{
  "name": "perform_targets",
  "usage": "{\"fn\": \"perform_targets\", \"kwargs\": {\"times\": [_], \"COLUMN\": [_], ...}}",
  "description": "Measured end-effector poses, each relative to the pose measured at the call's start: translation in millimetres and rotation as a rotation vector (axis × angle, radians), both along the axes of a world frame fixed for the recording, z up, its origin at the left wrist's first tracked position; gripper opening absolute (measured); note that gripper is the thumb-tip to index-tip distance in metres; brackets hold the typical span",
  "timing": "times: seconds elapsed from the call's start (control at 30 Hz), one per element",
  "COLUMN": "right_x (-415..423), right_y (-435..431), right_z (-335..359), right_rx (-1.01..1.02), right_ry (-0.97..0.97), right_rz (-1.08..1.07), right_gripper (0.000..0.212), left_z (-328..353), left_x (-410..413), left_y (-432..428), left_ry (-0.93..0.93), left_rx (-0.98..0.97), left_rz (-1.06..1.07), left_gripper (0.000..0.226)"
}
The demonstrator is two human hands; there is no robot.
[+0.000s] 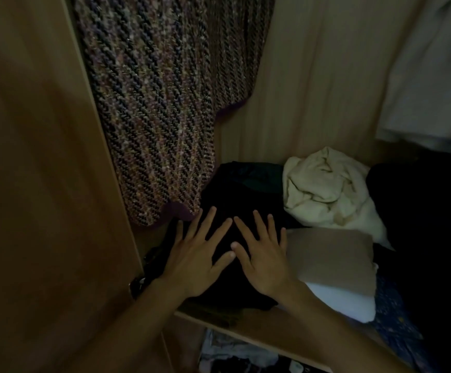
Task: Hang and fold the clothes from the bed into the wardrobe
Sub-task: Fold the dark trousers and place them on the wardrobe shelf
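A folded black garment (pixel 235 195) lies on a wardrobe shelf (pixel 248 335), on top of a stack of dark clothes. My left hand (pixel 200 254) and my right hand (pixel 262 254) both press flat on it, side by side, with fingers straight and spread. Neither hand holds anything. A knitted tweed garment (pixel 165 98) in purple and brown hangs above the pile at the left, its hem just beyond my left fingertips.
A crumpled cream cloth (pixel 323 187) lies behind a folded beige piece (pixel 331 257) and a white one (pixel 345 302) to the right. Dark clothes (pixel 420 211) fill the far right. The wardrobe side panel (pixel 44 157) stands at the left. More clothes (pixel 240 356) lie below the shelf.
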State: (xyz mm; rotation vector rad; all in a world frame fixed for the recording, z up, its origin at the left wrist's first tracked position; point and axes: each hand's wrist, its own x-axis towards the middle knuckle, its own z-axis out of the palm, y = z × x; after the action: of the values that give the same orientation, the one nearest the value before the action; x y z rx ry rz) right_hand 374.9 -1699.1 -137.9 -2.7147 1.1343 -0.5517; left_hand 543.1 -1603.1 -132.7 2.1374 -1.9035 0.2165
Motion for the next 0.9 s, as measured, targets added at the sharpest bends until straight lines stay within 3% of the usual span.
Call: {"fn": "perform_targets", "kwargs": {"times": [0.2, 0.37, 0.73, 0.9], "right_x": [8.4, 27.0, -27.4, -67.9], "right_y": [-2.5, -27.8, 32.6, 69.3], "right_z": [-35.8, -38.5, -3.3, 8.9], "right_rx": [0.051, 0.265, 0.172, 0.176], "right_ry": [0.03, 0.1, -0.046, -0.155], "right_rz": [-0.085, -0.038, 0.053, 0.013], "right_gripper": [0.068, 0.061, 0.065, 0.064], "left_z": [-43.2, -46.9, -21.1, -16.5], "left_x": [15.7, 27.5, -7.3, -47.4], "left_y": [-17.4, -36.8, -4.9, 21.8], "left_ry": [0.184, 0.256, -0.049, 0.018], "left_rx": [-0.009, 0.093, -0.008, -0.074], "left_rz": [-0.081, -0.027, 0.084, -0.042], "left_gripper": [0.071, 0.07, 0.061, 0.059]}}
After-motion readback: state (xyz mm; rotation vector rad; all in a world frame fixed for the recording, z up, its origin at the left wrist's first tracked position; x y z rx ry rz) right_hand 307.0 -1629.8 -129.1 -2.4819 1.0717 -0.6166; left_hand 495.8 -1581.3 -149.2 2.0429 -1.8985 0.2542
